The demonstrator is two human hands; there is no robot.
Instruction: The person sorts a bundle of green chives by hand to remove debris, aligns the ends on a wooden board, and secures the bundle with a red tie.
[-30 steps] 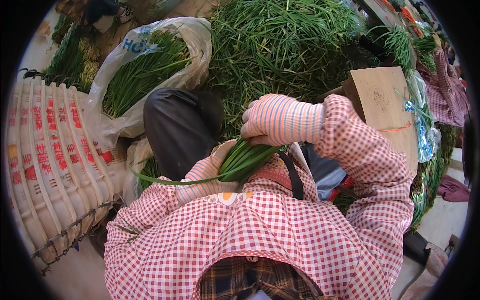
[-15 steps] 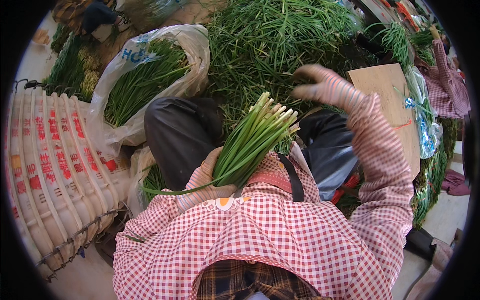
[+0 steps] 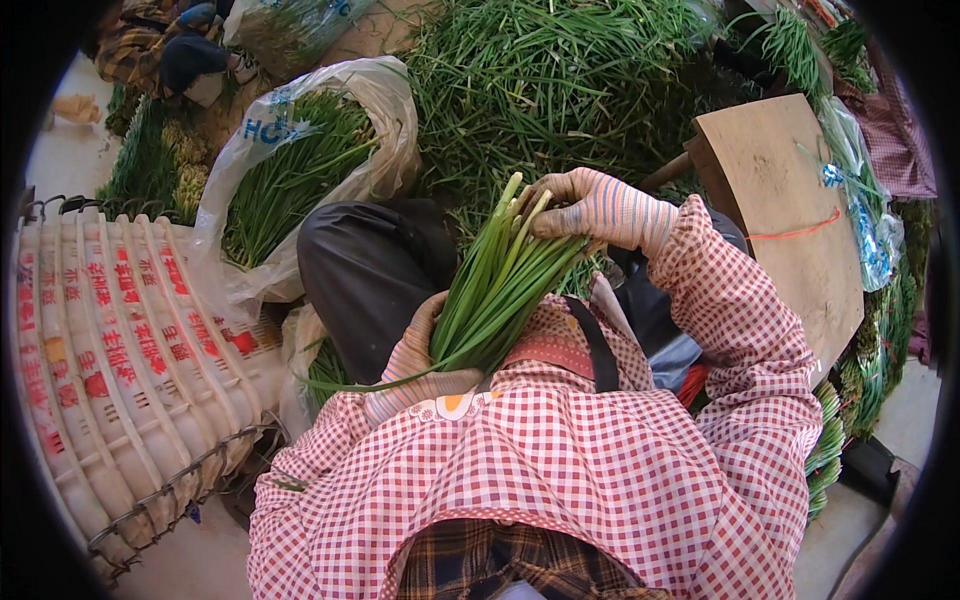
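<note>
A bunch of garlic chives [image 3: 490, 290] lies slanted over my lap, pale stem ends pointing up and away. My left hand [image 3: 425, 360], in a striped glove, is wrapped round its lower leafy part, and one long blade trails out leftward across the wrist. At the upper right of the bunch, my right hand [image 3: 610, 208], gloved alike, has its fingers and thumb closed on the pale stem ends. The exact stems in those fingers are partly hidden. Beyond my knees spreads a large loose heap of chives [image 3: 560, 80].
An open clear plastic bag [image 3: 398, 110] of chives stands at left, beside a ribbed white basket [image 3: 130, 340] with red print. A tan board [image 3: 775, 180] with a red string [image 3: 795, 230] leans at right, near bundled chives [image 3: 865, 360]. Another person [image 3: 150, 50] sits far left.
My right hand has come down and left from above the heap and closed on the bunch's stem ends. My left hand keeps its hold on the bunch.
</note>
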